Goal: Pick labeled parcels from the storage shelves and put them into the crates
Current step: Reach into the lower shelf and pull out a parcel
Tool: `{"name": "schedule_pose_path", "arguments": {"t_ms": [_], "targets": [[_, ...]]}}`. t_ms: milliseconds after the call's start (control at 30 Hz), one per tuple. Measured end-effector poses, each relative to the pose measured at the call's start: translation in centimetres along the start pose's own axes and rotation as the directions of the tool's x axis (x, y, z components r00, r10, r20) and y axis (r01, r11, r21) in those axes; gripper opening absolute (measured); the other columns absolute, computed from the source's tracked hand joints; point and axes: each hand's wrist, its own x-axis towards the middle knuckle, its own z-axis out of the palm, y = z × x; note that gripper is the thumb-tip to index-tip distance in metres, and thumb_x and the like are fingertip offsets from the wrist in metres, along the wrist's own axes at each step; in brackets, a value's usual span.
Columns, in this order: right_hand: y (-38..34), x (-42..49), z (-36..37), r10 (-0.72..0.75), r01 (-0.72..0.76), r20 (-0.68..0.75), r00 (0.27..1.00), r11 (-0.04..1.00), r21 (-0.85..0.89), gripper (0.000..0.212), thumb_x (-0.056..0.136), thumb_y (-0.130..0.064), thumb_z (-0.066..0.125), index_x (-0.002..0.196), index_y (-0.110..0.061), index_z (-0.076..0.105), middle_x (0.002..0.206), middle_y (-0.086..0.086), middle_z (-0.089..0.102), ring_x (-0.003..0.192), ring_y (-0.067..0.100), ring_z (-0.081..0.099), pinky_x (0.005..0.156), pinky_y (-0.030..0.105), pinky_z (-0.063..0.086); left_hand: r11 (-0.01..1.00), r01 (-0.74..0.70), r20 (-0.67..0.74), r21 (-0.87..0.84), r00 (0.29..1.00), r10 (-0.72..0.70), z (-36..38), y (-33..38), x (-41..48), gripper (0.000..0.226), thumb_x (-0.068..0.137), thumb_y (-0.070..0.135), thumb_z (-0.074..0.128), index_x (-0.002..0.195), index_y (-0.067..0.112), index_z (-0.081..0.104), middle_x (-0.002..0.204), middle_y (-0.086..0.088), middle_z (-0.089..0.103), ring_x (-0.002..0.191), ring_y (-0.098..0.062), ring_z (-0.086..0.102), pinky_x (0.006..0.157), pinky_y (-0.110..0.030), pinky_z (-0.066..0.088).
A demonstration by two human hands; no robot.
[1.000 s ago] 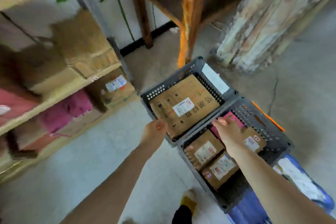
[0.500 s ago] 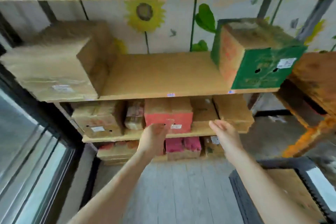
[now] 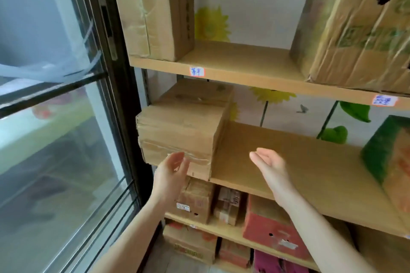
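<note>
Shelving (image 3: 321,162), middle tier: our left hand (image 3: 172,173) hovers before the taped brown parcel (image 3: 177,126), our right hand (image 3: 269,162) just beside it; fingers together, gently curved, empty.

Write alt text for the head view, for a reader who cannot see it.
The left hand and right hand, both open and empty, reach toward a taped box at the left end of a wooden shelf. Other boxes sit above and below, a green box stands at the right, and a window is at the left.
</note>
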Motion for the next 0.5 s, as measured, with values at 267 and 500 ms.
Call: {"name": "schedule_pose_path", "arguments": {"t_ms": [267, 500], "targets": [[-3.3, 9.1, 8.5, -0.047, 0.052, 0.046, 0.998, 0.991, -0.120, 0.047, 0.090, -0.025, 0.059, 0.134, -0.014, 0.046, 0.140, 0.005, 0.046, 0.128, 0.018, 0.043, 0.099, 0.028, 0.033, 0.998, 0.058, -0.215, 0.036, 0.976, -0.048, -4.5, -2.1, 9.6, 0.048, 0.091, 0.026, 0.055, 0.136, 0.010, 0.043, 0.138, -0.006, 0.049, 0.129, -0.019, 0.043, 0.107, -0.035, 0.037], [-2.4, 10.9, 11.1, 0.291, -0.300, 0.073, 0.954, 0.935, 0.191, 0.074, 0.086, -0.042, 0.059, 0.147, -0.020, 0.024, 0.153, 0.002, 0.027, 0.139, 0.025, 0.027, 0.114, 0.050, 0.022, 0.994, 0.094, -0.093, -0.058, 0.991, -0.099, -6.5, -3.8, 14.7, 0.024, 0.089, 0.032, 0.058, 0.107, 0.017, 0.056, 0.091, 0.009, 0.060, 0.099, -0.017, 0.061, 0.075, -0.023, 0.042]]}}
